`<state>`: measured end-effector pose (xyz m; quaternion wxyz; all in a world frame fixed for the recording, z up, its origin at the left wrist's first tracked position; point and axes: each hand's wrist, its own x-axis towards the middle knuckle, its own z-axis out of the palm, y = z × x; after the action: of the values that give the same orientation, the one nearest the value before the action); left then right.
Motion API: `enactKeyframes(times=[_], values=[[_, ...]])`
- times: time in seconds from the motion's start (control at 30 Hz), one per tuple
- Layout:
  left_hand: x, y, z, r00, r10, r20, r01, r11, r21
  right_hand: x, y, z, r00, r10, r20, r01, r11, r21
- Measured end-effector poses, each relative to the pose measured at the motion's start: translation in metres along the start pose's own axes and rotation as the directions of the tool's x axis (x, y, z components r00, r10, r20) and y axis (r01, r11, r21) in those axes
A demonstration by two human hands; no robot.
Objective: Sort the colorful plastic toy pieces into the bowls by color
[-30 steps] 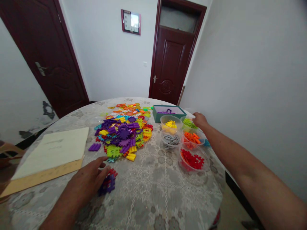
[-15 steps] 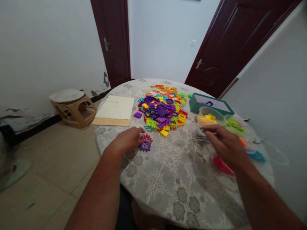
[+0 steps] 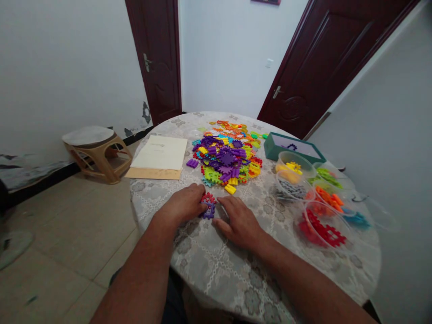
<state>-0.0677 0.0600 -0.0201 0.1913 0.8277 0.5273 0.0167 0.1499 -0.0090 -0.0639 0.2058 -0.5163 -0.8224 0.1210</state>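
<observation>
My left hand [image 3: 180,204] rests on the lace-patterned tablecloth [image 3: 216,270], its fingertips against a small assembly of purple and red interlocking plastic pieces [image 3: 208,209]. My right hand [image 3: 238,222] lies just right of that assembly with its fingers spread and holds nothing. Farther back is a large heap of mixed colourful plastic building pieces [image 3: 226,157]. Clear tubs sorted by colour stand to the right, holding yellow [image 3: 293,168], grey [image 3: 293,190], orange [image 3: 326,200] and red pieces [image 3: 324,230].
A teal box [image 3: 270,150] stands behind the tubs. A sheet of paper [image 3: 160,153] lies on a tan envelope [image 3: 151,173] at the table's left. A low stool [image 3: 97,153] stands on the floor to the left. Walls and doors lie beyond the round table.
My right hand has come from above the tubs to beside the small assembly. My left fingers have closed in on the assembly. The view has swung left since the oldest frame.
</observation>
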Motion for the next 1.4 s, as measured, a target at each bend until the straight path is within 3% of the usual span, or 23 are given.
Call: enactKeyframes(times=[0.2,0.4,0.67,0.87,1.03,1.2,1.4], values=[[0.002,0.015,0.006,0.998,0.057,-0.010,-0.057,0.995,-0.077,0.003,-0.004,0.000,1.000,0.026,0.013,-0.026,0.999,-0.019],[0.005,0.012,0.010,0.998,0.070,-0.007,-0.070,0.970,-0.231,0.000,0.003,0.005,0.996,0.048,-0.074,-0.042,0.996,0.080],[-0.002,0.014,0.003,0.989,0.148,0.021,-0.144,0.981,-0.133,-0.002,0.006,0.006,0.999,-0.008,-0.038,0.009,1.000,0.015],[-0.003,0.012,0.001,0.983,0.181,-0.032,-0.184,0.964,-0.193,0.001,0.000,0.001,1.000,0.006,0.025,-0.005,0.999,-0.040],[0.000,0.013,0.003,0.987,0.152,-0.049,-0.159,0.965,-0.210,0.004,-0.001,0.006,0.995,0.067,-0.069,-0.068,0.998,-0.001],[0.004,0.012,0.005,0.992,0.113,-0.058,-0.123,0.970,-0.211,0.010,0.001,0.008,0.999,0.031,-0.014,-0.032,0.997,-0.064],[0.013,0.002,0.013,0.982,0.137,-0.131,-0.163,0.963,-0.217,0.011,-0.006,0.001,0.999,0.049,0.014,-0.048,0.993,-0.109]])
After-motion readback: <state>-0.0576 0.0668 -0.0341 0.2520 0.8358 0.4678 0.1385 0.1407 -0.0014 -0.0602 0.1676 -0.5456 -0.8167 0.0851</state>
